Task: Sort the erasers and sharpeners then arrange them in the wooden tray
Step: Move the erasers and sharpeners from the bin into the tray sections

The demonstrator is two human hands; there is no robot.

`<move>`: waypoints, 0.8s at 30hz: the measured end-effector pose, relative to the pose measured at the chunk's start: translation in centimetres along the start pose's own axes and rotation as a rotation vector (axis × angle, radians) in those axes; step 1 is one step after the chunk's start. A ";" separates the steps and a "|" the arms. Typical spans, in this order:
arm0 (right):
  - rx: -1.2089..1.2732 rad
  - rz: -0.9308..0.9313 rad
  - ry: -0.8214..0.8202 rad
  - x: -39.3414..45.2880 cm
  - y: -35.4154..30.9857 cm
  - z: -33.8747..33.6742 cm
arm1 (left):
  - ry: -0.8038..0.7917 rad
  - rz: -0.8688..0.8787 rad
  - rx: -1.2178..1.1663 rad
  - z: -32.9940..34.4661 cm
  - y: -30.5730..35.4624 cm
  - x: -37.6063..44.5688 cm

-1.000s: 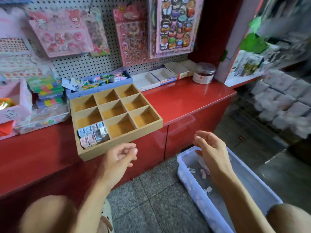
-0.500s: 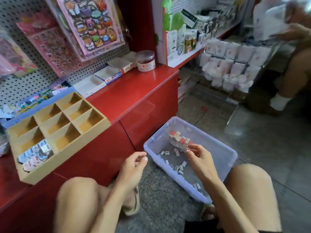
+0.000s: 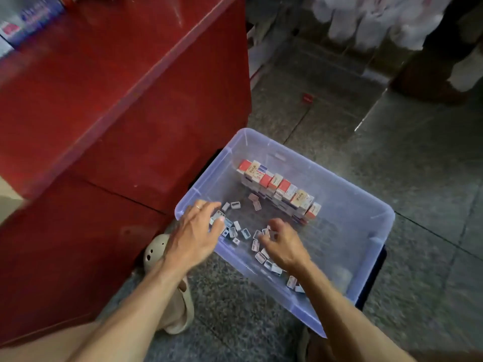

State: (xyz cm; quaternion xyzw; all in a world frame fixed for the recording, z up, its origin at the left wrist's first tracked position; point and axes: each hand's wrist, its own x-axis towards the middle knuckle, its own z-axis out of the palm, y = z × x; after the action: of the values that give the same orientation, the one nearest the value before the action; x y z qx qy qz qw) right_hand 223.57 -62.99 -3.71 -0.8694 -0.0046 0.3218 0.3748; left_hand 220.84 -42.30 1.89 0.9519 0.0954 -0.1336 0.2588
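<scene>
Landmark: the clear plastic bin [image 3: 363, 231] on the floor — every place below is given relative to it.
View: a moment ago the wooden tray on the red desk [image 3: 104, 82] was seen; now the gaze is turned down onto the bin and the tray is out of view.
Left hand [image 3: 194, 237]: half a second ago it was held outside the bin with nothing in it; now it is reached over the bin's near-left rim, its fingers curled down onto a small sharpener [image 3: 216, 217] — a pinch seems begun, though a full grip cannot be confirmed.
Right hand [image 3: 283, 244]: it is moved from the boxed stack to the middle of the bin floor, fingers curled over the loose pieces; whether anything is held cannot be told.
Loose sharpeners [image 3: 241, 232]: scattered on the bin floor between and beside the two hands.
Boxed erasers [image 3: 277, 186]: stacked in a row toward the bin's far side, untouched.
Meaning: another handful is judged to be gathered for the tray; most of the sorting is still to be done.
</scene>
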 end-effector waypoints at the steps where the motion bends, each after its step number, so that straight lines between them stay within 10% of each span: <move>1: -0.078 -0.019 -0.038 1.8 0.8 0.9 | 0.009 0.026 0.049 0.7 -0.8 1.0; 12: -0.647 -0.635 -0.180 18.1 2.8 7.7 | 0.215 0.094 0.239 4.8 -4.0 4.4; 24: -0.800 -1.058 -0.202 17.3 8.0 8.2 | 0.214 0.083 0.245 5.0 -3.8 4.6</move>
State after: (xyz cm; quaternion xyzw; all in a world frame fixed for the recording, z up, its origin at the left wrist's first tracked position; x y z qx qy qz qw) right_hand 230.86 -59.11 -22.75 -0.7877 -0.5840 0.1480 0.1287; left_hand 223.19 -41.12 -5.43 0.9882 0.0661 -0.0312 0.1347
